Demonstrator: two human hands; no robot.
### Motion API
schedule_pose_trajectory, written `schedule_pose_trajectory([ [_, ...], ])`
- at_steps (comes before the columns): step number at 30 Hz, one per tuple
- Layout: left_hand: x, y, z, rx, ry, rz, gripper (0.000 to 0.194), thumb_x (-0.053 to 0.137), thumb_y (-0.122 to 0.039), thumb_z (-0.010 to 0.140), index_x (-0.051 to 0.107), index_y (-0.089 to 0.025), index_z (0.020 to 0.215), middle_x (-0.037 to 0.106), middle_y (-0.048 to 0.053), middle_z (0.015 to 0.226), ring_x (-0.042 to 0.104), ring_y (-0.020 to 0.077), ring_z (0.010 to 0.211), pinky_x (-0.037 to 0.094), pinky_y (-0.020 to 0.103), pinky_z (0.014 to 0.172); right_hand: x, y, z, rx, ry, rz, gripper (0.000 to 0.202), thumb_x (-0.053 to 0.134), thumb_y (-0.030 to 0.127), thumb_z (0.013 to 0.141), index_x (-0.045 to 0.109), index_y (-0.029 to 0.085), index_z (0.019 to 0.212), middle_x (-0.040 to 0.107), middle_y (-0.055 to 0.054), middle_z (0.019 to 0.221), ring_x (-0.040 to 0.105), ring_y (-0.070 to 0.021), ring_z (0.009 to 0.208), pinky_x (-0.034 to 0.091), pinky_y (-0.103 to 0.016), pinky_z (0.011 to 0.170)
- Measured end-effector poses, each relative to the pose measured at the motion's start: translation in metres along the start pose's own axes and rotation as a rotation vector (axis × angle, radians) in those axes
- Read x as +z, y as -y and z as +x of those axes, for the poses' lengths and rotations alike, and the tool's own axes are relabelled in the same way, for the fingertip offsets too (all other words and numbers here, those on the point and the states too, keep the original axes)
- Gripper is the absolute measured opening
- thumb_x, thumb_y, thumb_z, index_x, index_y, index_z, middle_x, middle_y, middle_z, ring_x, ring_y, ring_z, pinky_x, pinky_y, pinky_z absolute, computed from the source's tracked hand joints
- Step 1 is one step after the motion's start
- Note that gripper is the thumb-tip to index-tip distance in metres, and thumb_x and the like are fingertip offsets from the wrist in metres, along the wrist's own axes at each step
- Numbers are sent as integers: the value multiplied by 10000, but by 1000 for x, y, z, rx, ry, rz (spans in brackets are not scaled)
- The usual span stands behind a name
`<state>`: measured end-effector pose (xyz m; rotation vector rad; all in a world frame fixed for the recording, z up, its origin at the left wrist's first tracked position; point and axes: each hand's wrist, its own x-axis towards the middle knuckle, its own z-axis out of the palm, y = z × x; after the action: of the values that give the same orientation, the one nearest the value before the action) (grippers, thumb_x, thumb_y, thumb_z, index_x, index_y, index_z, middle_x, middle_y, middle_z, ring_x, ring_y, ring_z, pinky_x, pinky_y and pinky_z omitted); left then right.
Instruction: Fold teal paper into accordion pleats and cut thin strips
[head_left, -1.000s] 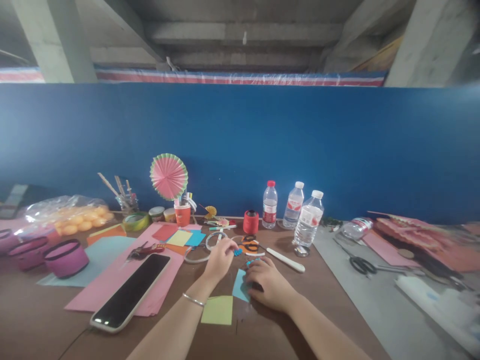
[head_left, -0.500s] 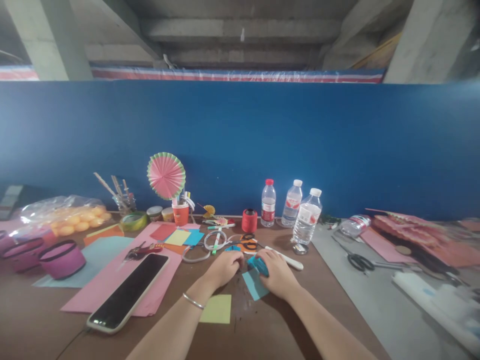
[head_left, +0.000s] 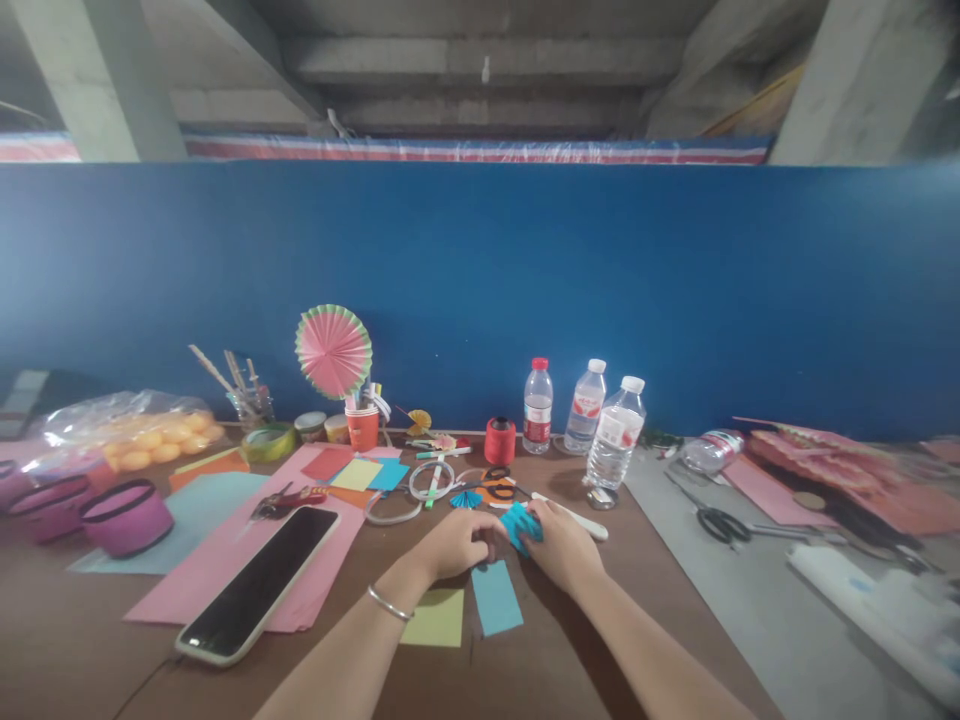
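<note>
My right hand (head_left: 562,545) is closed on a small bright blue piece (head_left: 519,527) that looks like folded paper, held just above the brown table. Close to its left side is my left hand (head_left: 454,545), fingers curled and a bracelet on the wrist; what lies between those fingertips is hidden. Below the hands a light blue paper strip (head_left: 497,598) lies flat. Partly behind my left forearm is a yellow-green paper square (head_left: 435,618). Just beyond my left hand sits a small pleated blue paper fan (head_left: 466,498), beside orange-handled scissors (head_left: 499,488).
A phone (head_left: 259,585) lies on pink paper (head_left: 176,590) at left. A red thread spool (head_left: 500,440) and upright water bottles (head_left: 611,440) stand at the back. A white stick-like tool (head_left: 581,520) lies beyond my right hand. Black scissors (head_left: 720,525) rest on the grey surface at right.
The light blue strip has come away from my right hand and lies flat below. The blue piece has turned in my right hand. My left hand has shifted slightly right, uncovering the small fan.
</note>
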<state>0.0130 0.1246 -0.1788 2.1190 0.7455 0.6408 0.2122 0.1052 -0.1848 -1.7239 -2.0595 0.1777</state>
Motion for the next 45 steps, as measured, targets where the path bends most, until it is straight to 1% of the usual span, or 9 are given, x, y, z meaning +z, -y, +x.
schedule_pose_trajectory([
  [4,-2,1,0,72,-8,110,323,431,-22,564,666,-174,726,601,4,769,532,108,733,415,193,711,-2,0,-1,-23,3,69,247,536,218,688,504,196,932,549,-29,900,495,-174,885,335,-242,737],
  [12,-2,-8,-2,157,66,245,156,606,-139,587,639,-189,731,584,1,856,487,144,847,365,239,826,4,-6,4,-42,-104,442,209,494,193,714,501,180,923,561,-34,913,528,-168,875,407,-273,771],
  [16,-3,-14,-2,177,78,260,313,587,-95,567,607,-206,859,592,-6,901,485,151,859,357,257,839,12,-7,8,-1,-90,763,381,504,234,722,406,181,1086,476,-80,1107,562,-154,827,456,-292,753],
  [18,-4,-15,-1,190,106,256,403,555,-70,574,591,-232,942,589,-10,926,487,150,871,353,259,846,13,-6,8,-45,-82,833,464,501,229,723,350,201,1160,395,-88,1204,537,-159,919,455,-295,780],
  [21,-3,-14,-1,194,126,282,388,534,-79,598,602,-238,946,581,3,922,487,155,879,346,265,851,11,-4,5,-110,-141,694,465,508,204,708,396,223,1158,314,-69,1272,448,-178,1054,422,-306,833],
  [25,0,-10,0,146,79,368,252,571,-146,616,621,-214,854,557,15,854,478,154,830,360,259,791,5,-1,1,-137,-71,429,233,481,231,739,540,191,961,543,-44,972,507,-175,898,404,-309,798],
  [28,0,-5,0,110,60,386,199,599,-192,616,606,-194,814,544,15,809,468,147,787,364,242,731,1,2,0,-148,-50,326,181,469,261,761,562,181,894,566,-26,859,510,-165,815,388,-289,756],
  [36,-2,-1,0,13,-28,391,173,589,-221,631,552,-178,795,516,16,829,446,148,786,343,230,679,-5,12,-3,-312,109,222,118,592,257,680,603,197,780,550,-12,825,480,-149,806,344,-222,710],
  [45,-1,3,2,-3,-75,430,187,577,-261,656,565,-176,822,516,28,849,454,170,818,341,258,717,4,9,-3,-278,147,237,185,622,247,643,605,196,821,542,-1,762,475,-136,729,334,-201,634],
])
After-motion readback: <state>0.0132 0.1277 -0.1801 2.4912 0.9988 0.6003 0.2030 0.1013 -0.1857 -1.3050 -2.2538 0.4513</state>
